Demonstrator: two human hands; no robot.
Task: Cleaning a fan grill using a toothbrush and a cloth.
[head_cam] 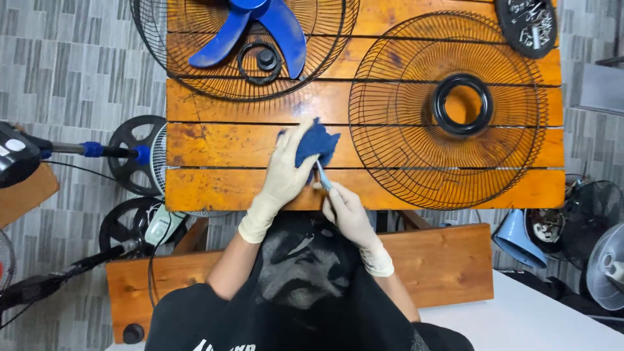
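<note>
Near the lower middle of the frame, both gloved hands met over the front edge of the orange wooden tabletop (pixel 214 140). The left hand (pixel 286 170) was curled around a dark blue fan part (pixel 316 143), thumb and fingers closed on it and holding it just above the planks. The right hand (pixel 344 211) pinched a thin light-blue tool (pixel 322 175) between its fingertips, the tool's tip touching the underside of the blue part.

To the right of the hands, a black wire fan guard (pixel 448 107) with a black centre ring lay flat on the tabletop. In the upper left of the frame lay a second wire guard (pixel 214 81), with a blue fan blade (pixel 250 29) and a black locking ring (pixel 260 62) resting inside it. A round black motor part (pixel 530 26) sat at the upper right corner.

On the tiled floor at the left of the frame stood fan stands and bases (pixel 133 156), and more fans (pixel 595 247) crowded the lower right.
</note>
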